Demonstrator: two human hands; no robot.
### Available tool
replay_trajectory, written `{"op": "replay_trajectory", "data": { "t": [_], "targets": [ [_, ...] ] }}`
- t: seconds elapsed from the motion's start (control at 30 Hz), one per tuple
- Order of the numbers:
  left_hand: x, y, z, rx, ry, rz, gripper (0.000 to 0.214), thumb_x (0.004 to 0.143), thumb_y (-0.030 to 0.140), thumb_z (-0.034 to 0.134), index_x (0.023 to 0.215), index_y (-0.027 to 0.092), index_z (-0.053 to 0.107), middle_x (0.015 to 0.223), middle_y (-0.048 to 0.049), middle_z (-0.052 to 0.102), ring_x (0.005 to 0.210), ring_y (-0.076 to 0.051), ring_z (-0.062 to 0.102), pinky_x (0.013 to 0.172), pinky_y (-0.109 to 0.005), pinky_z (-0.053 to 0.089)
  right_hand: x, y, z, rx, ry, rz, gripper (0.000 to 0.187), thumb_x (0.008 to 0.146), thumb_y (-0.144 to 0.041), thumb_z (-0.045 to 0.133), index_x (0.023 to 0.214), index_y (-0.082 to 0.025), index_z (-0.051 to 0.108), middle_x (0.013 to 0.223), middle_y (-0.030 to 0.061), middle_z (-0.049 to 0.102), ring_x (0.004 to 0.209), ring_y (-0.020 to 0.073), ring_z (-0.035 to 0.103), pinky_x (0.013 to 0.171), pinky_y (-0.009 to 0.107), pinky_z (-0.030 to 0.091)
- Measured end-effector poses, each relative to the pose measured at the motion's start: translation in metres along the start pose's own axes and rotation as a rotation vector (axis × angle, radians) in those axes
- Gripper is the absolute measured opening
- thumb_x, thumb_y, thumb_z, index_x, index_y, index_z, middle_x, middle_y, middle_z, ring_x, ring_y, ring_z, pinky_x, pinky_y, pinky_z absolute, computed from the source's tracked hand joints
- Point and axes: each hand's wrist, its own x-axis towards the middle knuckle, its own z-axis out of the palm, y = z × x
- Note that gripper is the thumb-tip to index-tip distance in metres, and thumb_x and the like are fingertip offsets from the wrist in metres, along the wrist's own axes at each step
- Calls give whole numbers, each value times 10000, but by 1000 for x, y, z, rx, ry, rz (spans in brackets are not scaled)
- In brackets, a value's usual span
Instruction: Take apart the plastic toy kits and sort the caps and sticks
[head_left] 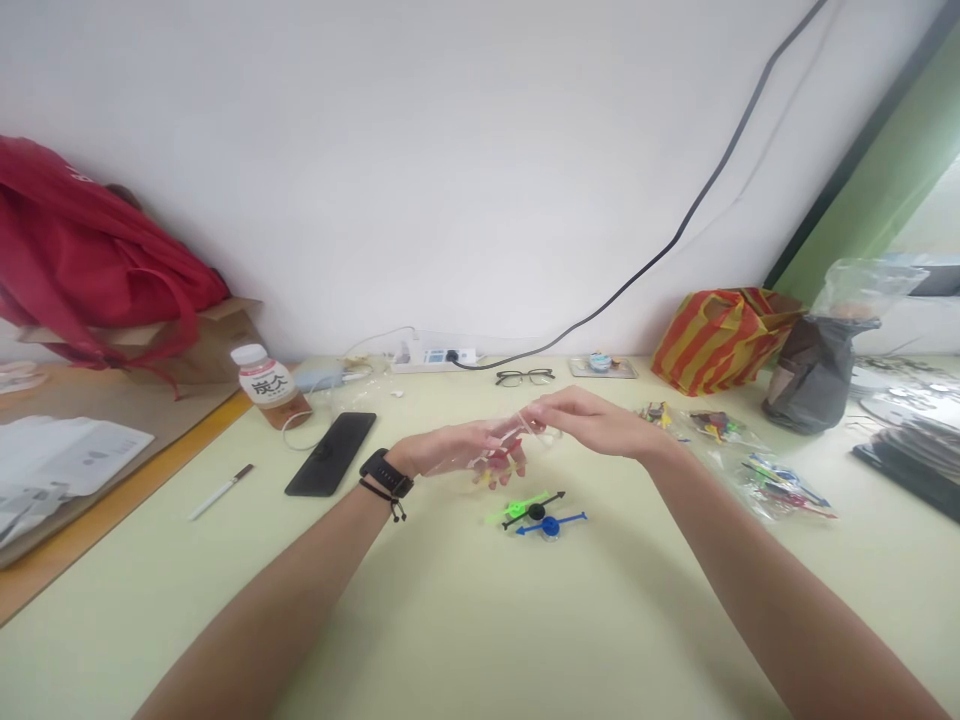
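Observation:
My left hand (454, 449) is closed around a clear plastic bag (487, 458), with red and yellow pieces showing in or behind the film. At the bag's upper edge, the fingers of my right hand (589, 420) are pinched together on the plastic. Below the hands lie three plastic arrow spinners, close together on the table: a green spinner (519, 509), a black spinner (537, 511) and a blue spinner (551, 526). How many pieces are at the bag is hard to make out, since fingers and glare cover part of it.
Bags of coloured spinners (780, 485) lie to the right, near a striped bag (724, 340) and a dark bag (806, 375). A phone (331, 455), a bottle (270, 388) and a pen (221, 492) are on the left. Eyeglasses (525, 377) and a power strip (435, 360) sit behind.

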Motion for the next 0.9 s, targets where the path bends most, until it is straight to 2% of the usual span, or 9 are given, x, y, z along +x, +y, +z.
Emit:
{"op": "replay_trajectory", "data": {
  "t": [0.07, 0.2, 0.37, 0.5, 0.6, 0.7, 0.8, 0.87, 0.9],
  "targets": [
    [-1, -1, -2, -21, 18, -6, 613, 926, 508, 617, 1456, 227, 490, 1140, -121, 650, 886, -232, 619, 796, -361, 480, -1, -3, -1, -6, -4, -9, 471, 1055, -549, 414, 1115, -249, 773, 1111, 45, 759, 1021, 233, 651, 913, 357, 483],
    [-2, -3, -5, -74, 100, -5, 634, 912, 575, 626, 1438, 233, 544, 1160, -127, 661, 963, -259, 618, 849, -373, 471, -2, -2, -4, -72, 46, -24, 277, 926, -468, 675, 1077, -251, 758, 1135, 61, 760, 1061, 256, 664, 956, 382, 482],
    [-1, -2, -3, -203, 122, -74, 819, 934, 830, 330, 1420, 212, 562, 1177, -151, 691, 967, -277, 648, 849, -380, 470, 0, 7, -4, -31, 253, -48, 146, 911, -349, 657, 876, -218, 712, 932, 44, 754, 969, 229, 683, 1007, 415, 466],
    [3, -8, -3, -243, 110, -156, 810, 957, 808, 328, 1332, 149, 612, 906, -130, 724, 737, -221, 624, 707, -329, 447, 3, 14, -2, -73, 400, -59, 127, 907, -340, 652, 927, -219, 686, 993, 51, 737, 987, 223, 663, 994, 401, 468],
    [6, -14, -9, -263, 260, -127, 635, 975, 702, 490, 1194, 132, 664, 736, -51, 631, 621, -166, 554, 620, -294, 422, 5, 25, -5, -212, 540, -38, 187, 897, -340, 658, 1044, -225, 664, 1003, 48, 690, 949, 210, 620, 947, 380, 473],
    [10, -17, -20, -229, 544, -2, 492, 953, 635, 605, 1052, 155, 647, 764, -16, 589, 624, -130, 560, 610, -267, 442, 5, 41, -11, -279, 652, 42, 204, 915, -347, 622, 1070, -214, 642, 914, 37, 636, 864, 195, 583, 847, 345, 485],
    [14, -25, -28, -20, 934, 224, 471, 893, 617, 701, 1067, 198, 571, 896, -23, 644, 706, -131, 630, 636, -252, 483, 3, 52, -13, -269, 452, 152, 157, 931, -346, 588, 957, -205, 651, 925, 55, 667, 854, 199, 602, 755, 318, 486],
    [18, -33, -29, 123, 1025, 269, 519, 854, 608, 746, 1116, 215, 532, 996, -46, 682, 759, -142, 656, 650, -255, 505, 1, 53, -9, -239, 125, 186, 156, 924, -341, 602, 910, -202, 673, 949, 62, 705, 850, 198, 624, 739, 307, 492],
    [19, -38, -28, 168, 988, 250, 535, 843, 609, 756, 1119, 211, 527, 1004, -54, 692, 758, -142, 652, 646, -255, 506, 0, 52, -5, -217, -48, 190, 158, 917, -344, 619, 918, -202, 689, 969, 62, 718, 853, 196, 635, 742, 301, 498]
  ]
}}
